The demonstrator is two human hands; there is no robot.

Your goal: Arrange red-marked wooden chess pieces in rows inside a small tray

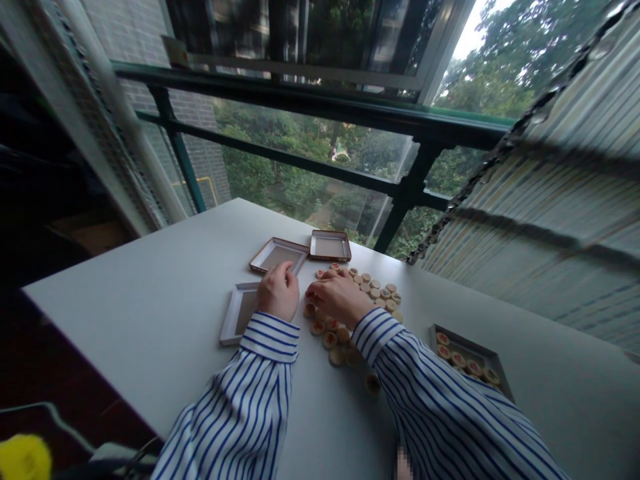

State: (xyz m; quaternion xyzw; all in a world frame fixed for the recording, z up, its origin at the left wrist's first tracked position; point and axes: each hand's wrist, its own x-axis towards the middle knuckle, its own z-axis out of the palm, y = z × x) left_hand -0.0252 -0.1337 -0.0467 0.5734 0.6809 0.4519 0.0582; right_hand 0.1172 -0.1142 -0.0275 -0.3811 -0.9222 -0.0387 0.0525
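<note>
Many round wooden Chinese chess pieces, some showing red or dark characters, are spread in a loose cluster on the white table. Over the cluster's left side reaches my right hand, its bent fingers closed at the tips on a Chinese chess piece that is mostly hidden. My left hand is curled closed just left of the pieces; whatever its fingers hold is out of sight. Beneath and beside it lies a shallow open box, partly covered by the hand. Another shallow box with a reddish rim sits just beyond.
A third shallow box stands near the table's far edge. On the right, a dark tray holds several chess pieces, partly behind my right sleeve. The white table ends at a window with a green railing. A curtain hangs at the right.
</note>
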